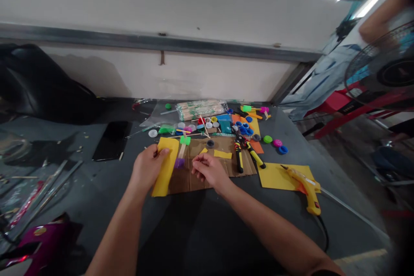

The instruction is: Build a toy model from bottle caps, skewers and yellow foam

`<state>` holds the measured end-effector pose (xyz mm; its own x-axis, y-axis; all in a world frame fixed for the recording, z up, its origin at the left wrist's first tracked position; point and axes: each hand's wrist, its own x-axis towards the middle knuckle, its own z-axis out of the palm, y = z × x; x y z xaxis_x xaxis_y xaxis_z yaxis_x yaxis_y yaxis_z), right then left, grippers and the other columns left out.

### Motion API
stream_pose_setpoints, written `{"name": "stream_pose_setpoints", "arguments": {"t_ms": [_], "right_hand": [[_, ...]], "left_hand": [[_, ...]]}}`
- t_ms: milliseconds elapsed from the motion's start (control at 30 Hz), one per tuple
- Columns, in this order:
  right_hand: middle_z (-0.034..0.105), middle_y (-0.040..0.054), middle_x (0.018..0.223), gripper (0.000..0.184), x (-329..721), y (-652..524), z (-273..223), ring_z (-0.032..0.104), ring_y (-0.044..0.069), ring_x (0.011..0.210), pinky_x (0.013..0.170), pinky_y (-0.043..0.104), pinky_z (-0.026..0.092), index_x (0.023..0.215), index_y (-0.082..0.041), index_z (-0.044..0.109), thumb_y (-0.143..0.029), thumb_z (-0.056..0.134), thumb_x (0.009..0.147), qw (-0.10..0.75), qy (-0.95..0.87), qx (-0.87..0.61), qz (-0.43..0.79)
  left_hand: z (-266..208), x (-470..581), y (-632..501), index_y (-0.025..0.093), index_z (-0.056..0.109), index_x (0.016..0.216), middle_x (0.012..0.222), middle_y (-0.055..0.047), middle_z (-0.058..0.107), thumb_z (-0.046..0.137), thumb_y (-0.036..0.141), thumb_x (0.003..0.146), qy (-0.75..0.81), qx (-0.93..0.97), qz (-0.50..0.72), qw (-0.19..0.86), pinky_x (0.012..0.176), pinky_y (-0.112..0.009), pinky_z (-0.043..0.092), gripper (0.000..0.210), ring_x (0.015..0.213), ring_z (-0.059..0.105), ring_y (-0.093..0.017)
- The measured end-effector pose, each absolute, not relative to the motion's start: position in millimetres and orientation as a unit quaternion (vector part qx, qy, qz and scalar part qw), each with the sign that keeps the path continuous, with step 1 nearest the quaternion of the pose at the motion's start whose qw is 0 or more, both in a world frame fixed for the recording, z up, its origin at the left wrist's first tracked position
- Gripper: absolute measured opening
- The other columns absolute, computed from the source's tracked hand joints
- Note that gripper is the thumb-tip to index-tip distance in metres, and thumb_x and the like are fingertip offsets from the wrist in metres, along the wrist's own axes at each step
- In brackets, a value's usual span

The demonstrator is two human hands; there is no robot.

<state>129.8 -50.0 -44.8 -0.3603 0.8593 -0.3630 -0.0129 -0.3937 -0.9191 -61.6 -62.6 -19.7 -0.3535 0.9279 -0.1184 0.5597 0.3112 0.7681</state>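
The left hand (pixel 150 166) has its thumb closed over the yellow sheet (pixel 164 177) at the left end of the cardboard (pixel 190 181); the right hand (pixel 210 172) is above the middle of the cardboard, fingers curled and thumb near the index tip, and whether it holds anything small cannot be told. Caution: if the sheet is dragged to the right, its edge may knock the stick (pixel 182 151) lying just beside it on the cardboard. The glue gun (pixel 307 187), to the right of the cardboard, has its nozzle over a yellow panel (pixel 271 179); if hot, it could mark that panel, though its heat cannot be judged. Drawing the right forearm outward could snag the cord (pixel 324 230). The pliers (pixel 239 159), across the cardboard's right end, could shift if the cardboard is pulled
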Motion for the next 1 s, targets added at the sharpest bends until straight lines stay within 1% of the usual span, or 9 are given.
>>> {"name": "stream_pose_setpoints", "arguments": {"t_ms": [100,167,200,333,433,567,800,867,1000], "right_hand": [[0.061,-0.0037,0.061,0.013,127.2,-49.0,-51.0,0.046,0.006,0.045,0.041,0.017,0.033,0.081,-0.019,0.054,-0.03,0.059,0.075,0.317,-0.461,-0.471,0.682],[0.06,-0.0038,0.061,0.011,127.4,-48.4,-53.6,0.045,0.006,0.045,0.041,0.018,0.033,0.082,-0.019,0.055,-0.028,0.057,0.076,0.315,-0.463,-0.467,0.684],[0.06,-0.0039,0.061,0.01,127.9,-48.1,-54.5,0.045,0.007,0.045,0.041,0.018,0.033,0.082,-0.019,0.055,-0.027,0.057,0.076,0.314,-0.464,-0.465,0.685],[0.059,-0.0042,0.061,0.011,130.6,-46.9,-56.5,0.045,0.007,0.045,0.041,0.018,0.033,0.082,-0.019,0.055,-0.027,0.056,0.074,0.311,-0.467,-0.461,0.688],[0.059,-0.004,0.061,0.01,131.2,-46.3,-57.5,0.045,0.006,0.045,0.041,0.018,0.033,0.082,-0.019,0.055,-0.026,0.055,0.074,0.306,-0.469,-0.458,0.69],[0.058,-0.0043,0.06,0.008,130.7,-46.3,-58.0,0.044,0.006,0.044,0.041,0.017,0.034,0.081,-0.019,0.055,-0.024,0.055,0.075,0.303,-0.47,-0.455,0.693],[0.058,-0.0043,0.061,0.007,131.1,-46.8,-58.0,0.043,0.006,0.045,0.04,0.017,0.033,0.081,-0.019,0.055,-0.023,0.055,0.076,0.302,-0.474,-0.459,0.688],[0.058,-0.0042,0.061,0.007,130.8,-46.6,-58.1,0.043,0.006,0.044,0.04,0.017,0.033,0.081,-0.019,0.055,-0.022,0.054,0.076,0.298,-0.474,-0.463,0.687],[0.058,-0.0039,0.06,0.006,130.3,-46.1,-57.7,0.043,0.006,0.045,0.04,0.017,0.033,0.081,-0.019,0.055,-0.021,0.053,0.076,0.301,-0.477,-0.461,0.685]], "left_hand": [[-23.3,-74.5,-46.6,0.018,0.06,0.079,0.057,0.004,0.057,0.062,0.055,0.07,0.706,0.435,0.339,0.445,0.047,-0.023,0.034,0.038,0.049,0.049,-0.013],[-27.7,-73.7,-39.2,0.017,0.061,0.084,0.06,0.003,0.06,0.066,0.054,0.066,0.68,0.41,0.347,0.499,0.048,-0.023,0.037,0.041,0.05,0.051,-0.013],[-29.9,-71.7,-36.9,0.017,0.062,0.085,0.06,0.003,0.06,0.067,0.053,0.065,0.677,0.403,0.346,0.509,0.048,-0.023,0.038,0.042,0.05,0.052,-0.013],[-33.4,-64.6,-34.6,0.016,0.063,0.081,0.057,0.002,0.06,0.069,0.052,0.061,0.689,0.396,0.326,0.513,0.047,-0.024,0.037,0.041,0.049,0.052,-0.014],[-32.5,-65.0,-34.9,0.017,0.063,0.079,0.056,0.002,0.06,0.067,0.049,0.062,0.699,0.394,0.317,0.506,0.046,-0.024,0.036,0.037,0.048,0.052,-0.015],[-34.2,-69.3,-32.7,0.016,0.063,0.076,0.058,0.001,0.061,0.066,0.045,0.063,0.708,0.433,0.317,0.458,0.047,-0.023,0.035,0.033,0.05,0.053,-0.015],[-37.3,-73.1,-30.3,0.017,0.062,0.079,0.065,0.0,0.063,0.062,0.043,0.067,0.709,0.506,0.303,0.386,0.051,-0.025,0.037,0.029,0.055,0.054,-0.016],[-35.9,-73.3,-31.3,0.017,0.061,0.081,0.066,0.0,0.063,0.061,0.045,0.069,0.705,0.502,0.31,0.394,0.051,-0.024,0.037,0.031,0.056,0.055,-0.016],[-28.5,-68.7,-33.2,0.017,0.058,0.084,0.063,0.002,0.061,0.062,0.049,0.069,0.682,0.481,0.321,0.447,0.049,-0.024,0.037,0.035,0.053,0.053,-0.015]]}}
